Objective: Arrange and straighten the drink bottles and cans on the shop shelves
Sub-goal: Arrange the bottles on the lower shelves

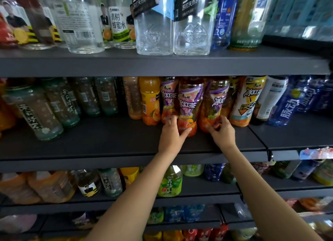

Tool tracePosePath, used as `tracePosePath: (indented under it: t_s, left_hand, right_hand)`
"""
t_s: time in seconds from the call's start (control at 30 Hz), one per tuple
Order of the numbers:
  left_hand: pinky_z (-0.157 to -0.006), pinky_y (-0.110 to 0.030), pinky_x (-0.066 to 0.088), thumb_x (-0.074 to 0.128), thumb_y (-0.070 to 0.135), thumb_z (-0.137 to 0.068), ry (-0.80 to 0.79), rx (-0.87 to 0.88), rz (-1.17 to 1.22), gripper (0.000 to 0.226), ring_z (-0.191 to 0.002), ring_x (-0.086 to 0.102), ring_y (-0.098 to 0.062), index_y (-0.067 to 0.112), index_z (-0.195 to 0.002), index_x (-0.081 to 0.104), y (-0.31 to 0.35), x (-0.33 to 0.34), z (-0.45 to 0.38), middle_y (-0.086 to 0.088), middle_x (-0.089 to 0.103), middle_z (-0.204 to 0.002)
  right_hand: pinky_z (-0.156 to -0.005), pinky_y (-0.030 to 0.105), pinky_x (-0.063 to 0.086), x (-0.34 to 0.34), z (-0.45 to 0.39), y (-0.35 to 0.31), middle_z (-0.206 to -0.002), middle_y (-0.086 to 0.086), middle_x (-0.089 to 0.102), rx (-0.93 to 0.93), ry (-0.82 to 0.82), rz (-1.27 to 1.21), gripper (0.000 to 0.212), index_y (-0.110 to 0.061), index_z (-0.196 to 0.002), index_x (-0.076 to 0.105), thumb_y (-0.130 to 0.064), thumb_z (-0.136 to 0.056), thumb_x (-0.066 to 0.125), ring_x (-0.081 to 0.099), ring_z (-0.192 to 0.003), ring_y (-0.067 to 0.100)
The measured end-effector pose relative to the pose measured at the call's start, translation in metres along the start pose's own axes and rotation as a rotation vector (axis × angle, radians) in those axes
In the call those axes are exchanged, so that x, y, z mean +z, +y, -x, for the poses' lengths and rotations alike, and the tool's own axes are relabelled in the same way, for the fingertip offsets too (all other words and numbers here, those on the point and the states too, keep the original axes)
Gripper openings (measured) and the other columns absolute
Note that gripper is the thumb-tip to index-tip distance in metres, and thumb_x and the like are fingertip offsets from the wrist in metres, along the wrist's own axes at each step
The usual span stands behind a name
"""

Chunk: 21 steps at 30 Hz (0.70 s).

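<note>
- Gripping the base of a purple-labelled plastic iced-tea bottle (189, 105), the left hand (171, 134) curls round it on the dark grey metal shelf (108, 141).
- Just right, the right hand (222, 132) pinches a matching bottle (214, 104).

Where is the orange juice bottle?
The orange juice bottle stands on the middle shelf, centre of the head view, just left of the purple-labelled tea bottles.

A shop: dark shelves (162, 66) stocked with drink bottles (191, 104)
</note>
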<state>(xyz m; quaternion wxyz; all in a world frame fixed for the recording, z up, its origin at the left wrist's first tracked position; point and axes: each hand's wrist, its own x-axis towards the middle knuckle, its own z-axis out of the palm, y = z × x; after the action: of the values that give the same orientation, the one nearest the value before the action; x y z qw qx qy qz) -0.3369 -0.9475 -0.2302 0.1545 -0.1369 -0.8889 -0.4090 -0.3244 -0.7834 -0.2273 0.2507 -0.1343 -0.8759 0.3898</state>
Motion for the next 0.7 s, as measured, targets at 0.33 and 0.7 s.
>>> tracePosePath:
  t_s: [0.33, 0.7]
  left_hand:
    - [-0.092, -0.019, 0.037, 0.066, 0.023, -0.085, 0.356, -0.216, 0.229, 0.049, -0.114, 0.05, -0.019, 0.007, -0.126, 0.045, -0.05, -0.063, -0.008, -0.008, 0.047, -0.125]
    - [-0.097, -0.032, 0.04, 0.073, 0.024, -0.078, 0.244, -0.229, 0.153, 0.06, -0.123, 0.045, -0.024, 0.009, -0.126, 0.041, -0.051, -0.05, -0.055, -0.009, 0.044, -0.132]
  right_hand:
    - [-0.086, 0.02, 0.034, 0.002, 0.059, -0.051, -0.119, 0.017, 0.044, -0.305, 0.267, -0.108, 0.046, 0.001, -0.12, 0.046, -0.007, -0.081, 0.069, 0.045, -0.109, 0.022]
    - [-0.086, 0.036, 0.042, 0.038, 0.072, -0.041, -0.118, 0.021, 0.044, -0.357, 0.116, 0.017, 0.048, 0.001, -0.12, 0.048, 0.001, -0.078, 0.069, 0.046, -0.11, 0.036]
